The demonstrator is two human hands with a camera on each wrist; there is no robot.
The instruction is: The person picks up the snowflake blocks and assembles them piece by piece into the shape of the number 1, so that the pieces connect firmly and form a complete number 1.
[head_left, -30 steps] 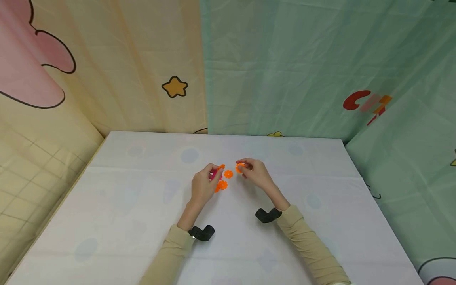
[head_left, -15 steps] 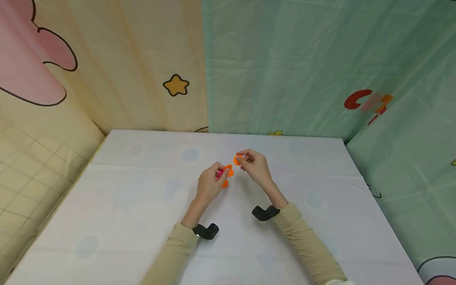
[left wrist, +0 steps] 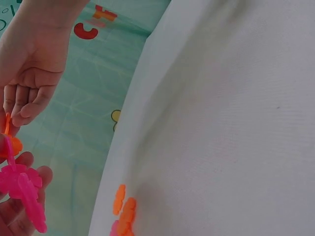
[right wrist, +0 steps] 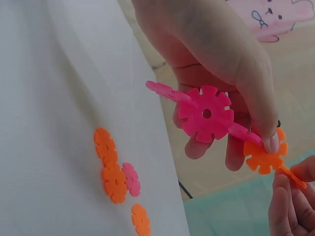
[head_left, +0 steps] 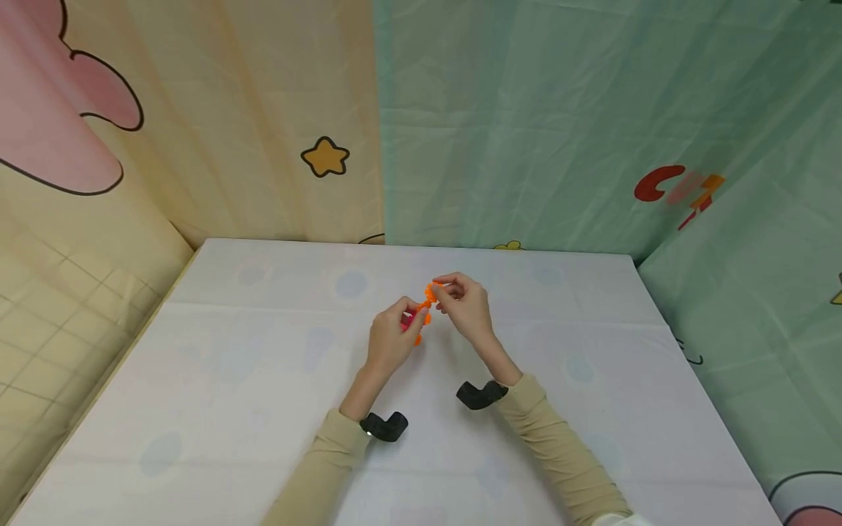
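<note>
My left hand point(head_left: 389, 340) grips a short chain of slotted plastic snowflake discs over the table. In the right wrist view, pink discs point(right wrist: 205, 114) slot into each other at angles, and an orange disc point(right wrist: 266, 156) sits at the chain's end under the left thumb. Fingers of my right hand point(head_left: 468, 307) pinch a second orange disc point(right wrist: 294, 178), seen nearly edge-on, its edge right at the end disc's rim. The left wrist view shows a pink disc point(left wrist: 30, 201) jutting from the chain, with the right hand point(left wrist: 34, 83) above it.
Loose orange discs point(right wrist: 114, 183) and a pink disc point(right wrist: 131, 179) lie on the white-covered table point(head_left: 250, 365) below the hands. Black wrist mounts point(head_left: 384, 427) sit on both wrists. A printed curtain point(head_left: 526, 131) hangs behind the table.
My hands have come together: the left moved right with its chain over the loose discs, and the right moved slightly left and away, bringing its orange disc to the chain's end.
</note>
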